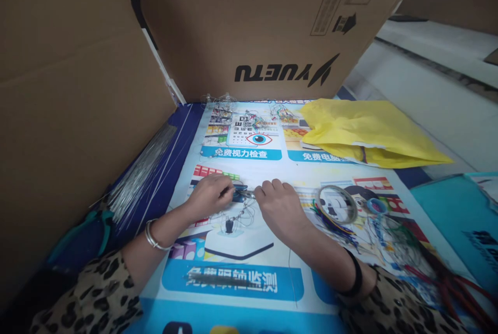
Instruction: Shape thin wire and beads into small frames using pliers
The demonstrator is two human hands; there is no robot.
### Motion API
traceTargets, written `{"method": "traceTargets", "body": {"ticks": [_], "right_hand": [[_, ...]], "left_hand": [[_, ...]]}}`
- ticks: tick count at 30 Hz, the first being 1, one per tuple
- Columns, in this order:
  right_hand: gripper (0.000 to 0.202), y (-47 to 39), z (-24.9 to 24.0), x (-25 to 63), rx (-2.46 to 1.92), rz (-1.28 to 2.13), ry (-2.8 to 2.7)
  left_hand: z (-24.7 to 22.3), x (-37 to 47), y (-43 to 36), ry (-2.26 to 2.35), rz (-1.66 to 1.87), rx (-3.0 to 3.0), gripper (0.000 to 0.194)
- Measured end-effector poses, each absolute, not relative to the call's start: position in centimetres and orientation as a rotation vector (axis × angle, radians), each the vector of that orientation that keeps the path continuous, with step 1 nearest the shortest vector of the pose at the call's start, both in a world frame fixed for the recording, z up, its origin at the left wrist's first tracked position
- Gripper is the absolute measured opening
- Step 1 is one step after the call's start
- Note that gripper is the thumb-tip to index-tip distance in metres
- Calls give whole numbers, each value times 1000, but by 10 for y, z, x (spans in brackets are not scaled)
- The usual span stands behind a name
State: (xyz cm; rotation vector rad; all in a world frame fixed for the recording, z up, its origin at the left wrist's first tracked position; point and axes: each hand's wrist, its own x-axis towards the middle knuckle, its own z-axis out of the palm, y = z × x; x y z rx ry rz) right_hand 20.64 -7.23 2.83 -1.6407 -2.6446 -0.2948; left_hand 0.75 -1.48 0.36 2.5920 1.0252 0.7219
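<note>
Your fingertips and what they pinch are hard to make out.
Your left hand (210,196) and right hand (283,210) hide most of their curled fingertips, and the small piece (244,193) between them is too blurred to name. Toward the table's near right corner, the red-handled tool (443,274) smears and leaves the picture. The turquoise bag (455,220) at the right edge is cut off, as are your leopard-print sleeves (97,300). The yellow bag (361,124) covers some printing.

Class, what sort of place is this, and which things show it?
Probably a makeshift craft workstation: beaded wire, teal-handled pliers and a bundle of silvery strands suggest it.
</note>
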Motion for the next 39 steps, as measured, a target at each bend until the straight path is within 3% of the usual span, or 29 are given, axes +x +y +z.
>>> {"method": "traceTargets", "body": {"ticks": [39], "right_hand": [[12, -77, 28, 199, -1761, -272, -2622]], "left_hand": [[1, 7, -16, 1074, 696, 2558, 14]]}}
